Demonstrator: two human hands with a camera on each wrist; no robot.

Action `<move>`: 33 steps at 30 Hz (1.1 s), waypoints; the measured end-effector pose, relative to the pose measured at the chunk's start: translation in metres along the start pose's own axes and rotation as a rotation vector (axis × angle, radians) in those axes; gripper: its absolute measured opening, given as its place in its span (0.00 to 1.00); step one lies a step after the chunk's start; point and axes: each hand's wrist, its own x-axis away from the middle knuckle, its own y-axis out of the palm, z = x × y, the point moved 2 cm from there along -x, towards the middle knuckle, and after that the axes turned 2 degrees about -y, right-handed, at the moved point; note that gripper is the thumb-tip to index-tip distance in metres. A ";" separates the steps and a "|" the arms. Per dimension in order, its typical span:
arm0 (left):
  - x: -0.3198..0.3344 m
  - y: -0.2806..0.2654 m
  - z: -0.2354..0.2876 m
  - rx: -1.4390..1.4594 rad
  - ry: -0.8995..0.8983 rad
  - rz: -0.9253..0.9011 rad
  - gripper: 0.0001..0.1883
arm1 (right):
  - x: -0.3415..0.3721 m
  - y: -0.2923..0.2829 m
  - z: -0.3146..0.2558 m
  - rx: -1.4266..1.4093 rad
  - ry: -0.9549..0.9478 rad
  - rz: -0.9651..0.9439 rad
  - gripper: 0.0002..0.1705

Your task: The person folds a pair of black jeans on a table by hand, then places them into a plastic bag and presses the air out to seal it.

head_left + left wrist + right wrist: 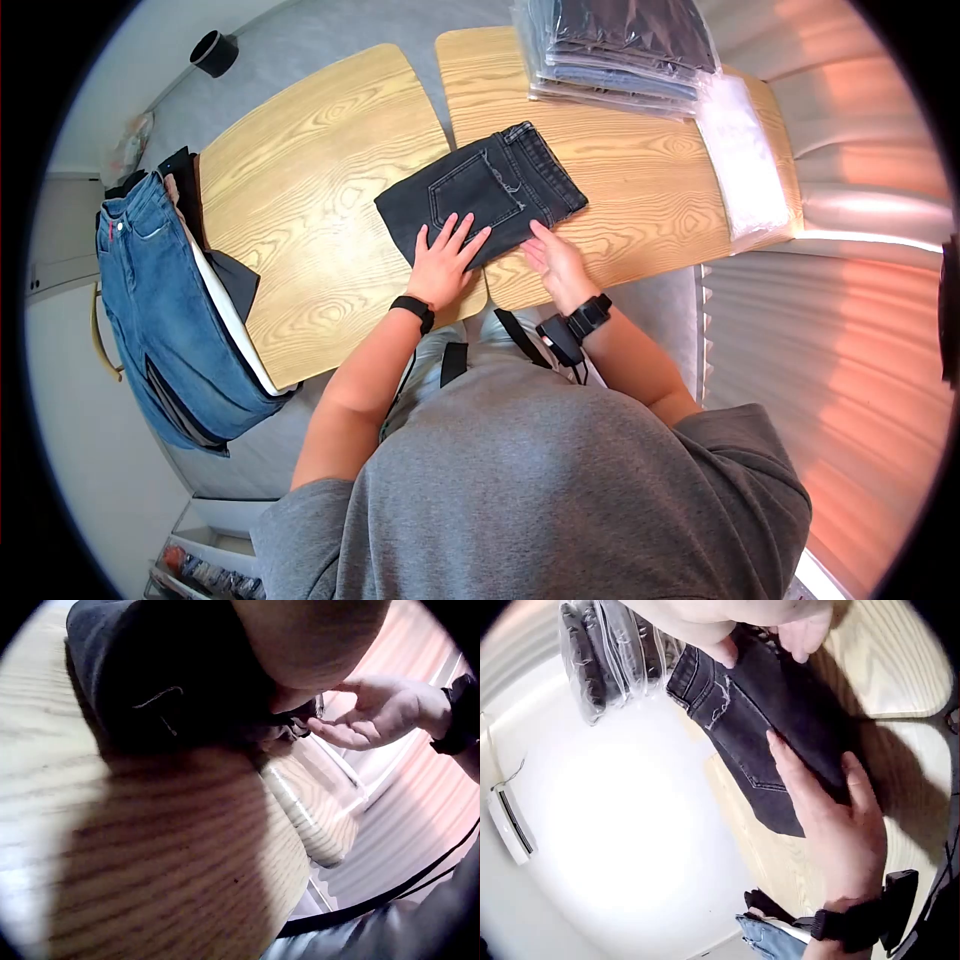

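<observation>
Folded black jeans (455,195) lie across the gap between two wooden tabletops, back pocket facing up and waistband to the right. My left hand (447,262) rests on their near edge with fingers spread. At the near right edge, by the waistband, is my right hand (560,265), its thumb on the cloth and its other fingers low beside the edge. In the right wrist view, the jeans (757,727) show frayed threads by the pocket; whether the right fingers pinch the cloth cannot be told.
Plastic-wrapped folded garments (625,60) are stacked at the back right, beside a white packet (742,160). Blue jeans (150,290) and other clothes hang over the left side. A black bin (214,54) stands on the floor at the far left.
</observation>
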 end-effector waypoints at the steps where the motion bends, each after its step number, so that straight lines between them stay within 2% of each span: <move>1: 0.001 -0.001 0.000 -0.015 0.017 0.015 0.38 | 0.003 0.013 0.002 -0.143 0.075 -0.026 0.27; 3: 0.002 -0.002 0.001 -0.032 0.012 0.031 0.38 | 0.010 0.024 -0.004 -0.101 0.069 -0.021 0.27; 5: 0.003 -0.004 0.004 -0.045 0.012 0.050 0.37 | 0.015 0.030 -0.012 -0.084 0.072 -0.116 0.25; 11: -0.010 -0.011 0.013 0.119 -0.121 0.136 0.36 | 0.017 0.027 -0.029 0.095 0.064 -0.130 0.21; 14: -0.026 -0.011 0.017 0.219 -0.242 0.297 0.36 | 0.013 0.026 -0.033 0.065 0.026 -0.223 0.18; 17: -0.031 -0.014 0.017 0.216 -0.274 0.249 0.33 | 0.015 0.028 -0.039 0.031 0.032 -0.292 0.15; 19: -0.034 -0.018 0.016 0.219 -0.305 0.216 0.31 | 0.007 0.029 -0.038 0.005 -0.072 -0.476 0.15; 23: -0.037 -0.028 0.019 0.261 -0.423 0.146 0.25 | -0.016 0.030 -0.035 -0.138 0.034 -0.621 0.19; 25: -0.038 -0.017 0.017 0.248 -0.438 0.176 0.22 | -0.014 0.034 -0.050 -0.111 0.036 -0.626 0.16; 27: -0.038 -0.011 0.015 0.235 -0.455 0.198 0.19 | -0.020 0.021 -0.068 0.546 -0.017 -0.414 0.12; 28: -0.039 -0.011 0.016 0.230 -0.483 0.185 0.17 | -0.028 0.010 -0.073 0.389 -0.322 -0.285 0.10; 29: -0.040 -0.011 0.018 0.227 -0.510 0.171 0.15 | -0.075 -0.013 -0.076 0.787 -0.539 -0.066 0.10; 31: -0.043 -0.007 0.019 0.213 -0.525 0.188 0.14 | -0.013 0.007 -0.131 0.908 -1.033 0.071 0.11; 32: -0.044 -0.006 0.020 0.197 -0.533 0.199 0.14 | 0.001 0.015 -0.149 0.914 -1.032 0.062 0.11; 33: -0.044 -0.006 0.022 0.199 -0.542 0.199 0.14 | 0.013 0.030 -0.160 1.117 -1.216 -0.249 0.17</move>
